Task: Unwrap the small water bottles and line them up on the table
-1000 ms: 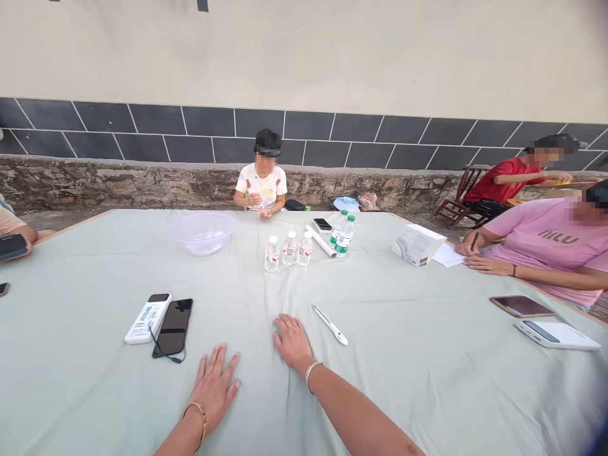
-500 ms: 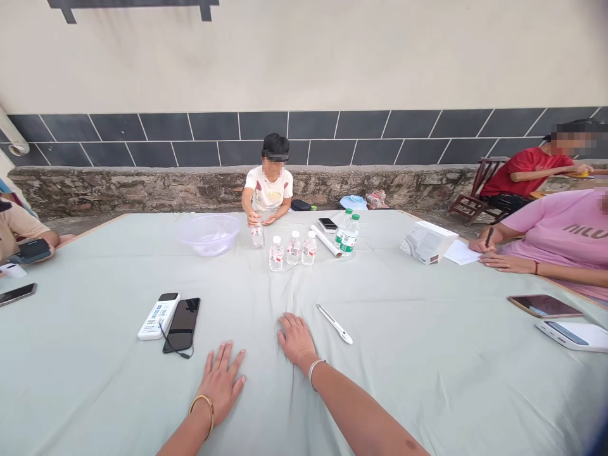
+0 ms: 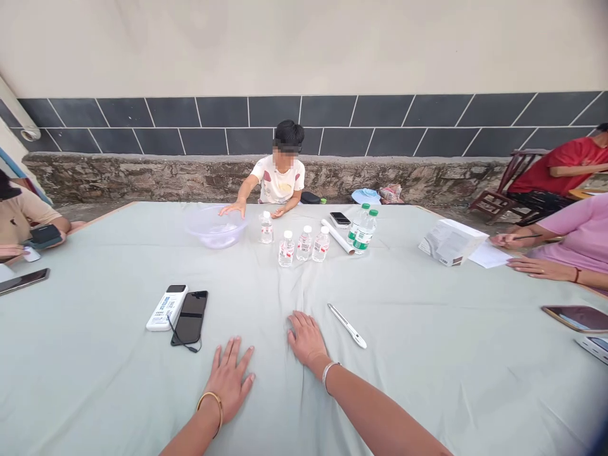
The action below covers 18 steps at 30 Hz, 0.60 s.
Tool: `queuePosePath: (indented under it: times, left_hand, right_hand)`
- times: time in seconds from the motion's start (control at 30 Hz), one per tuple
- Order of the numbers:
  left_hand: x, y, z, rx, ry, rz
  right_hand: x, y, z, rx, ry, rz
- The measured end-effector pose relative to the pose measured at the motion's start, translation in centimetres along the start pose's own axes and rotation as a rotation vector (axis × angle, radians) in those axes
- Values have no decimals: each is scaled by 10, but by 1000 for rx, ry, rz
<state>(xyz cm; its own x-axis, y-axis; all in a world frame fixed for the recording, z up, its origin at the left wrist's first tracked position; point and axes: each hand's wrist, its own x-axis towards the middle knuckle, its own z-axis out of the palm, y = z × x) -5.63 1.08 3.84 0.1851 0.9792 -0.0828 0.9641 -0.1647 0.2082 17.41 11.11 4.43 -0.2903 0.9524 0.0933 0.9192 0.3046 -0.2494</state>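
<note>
Left hand [image 3: 229, 380] and right hand [image 3: 306, 339] lay flat on the surface [image 3: 427, 354], fingers [image 3: 234, 356] spread, holding nothing; the pen [image 3: 347, 325] lay untouched nearby.

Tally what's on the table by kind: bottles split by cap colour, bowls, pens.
White-capped bottles: 4
Green-capped bottles: 2
Bowl: 1
Pen: 1
Total: 8

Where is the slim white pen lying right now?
In the head view, the slim white pen lies on the pale green tablecloth, just right of the person's right hand, apart from it.
</note>
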Motion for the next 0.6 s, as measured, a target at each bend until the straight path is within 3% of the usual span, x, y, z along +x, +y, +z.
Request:
queuePosePath:
  times: [0.37,0.47,0.6]
  left_hand:
    - [-2,5,-5,-19,-56,5]
    - [-2,6,-5,-22,-61,-1]
    - [-1,2,10,7,-10,8]
  right_hand:
    - [7,-3,-8,-32,-54,0]
    - [36,-18,-10,66,-71,-41]
    - [110,-52,3,406,-67,-15]
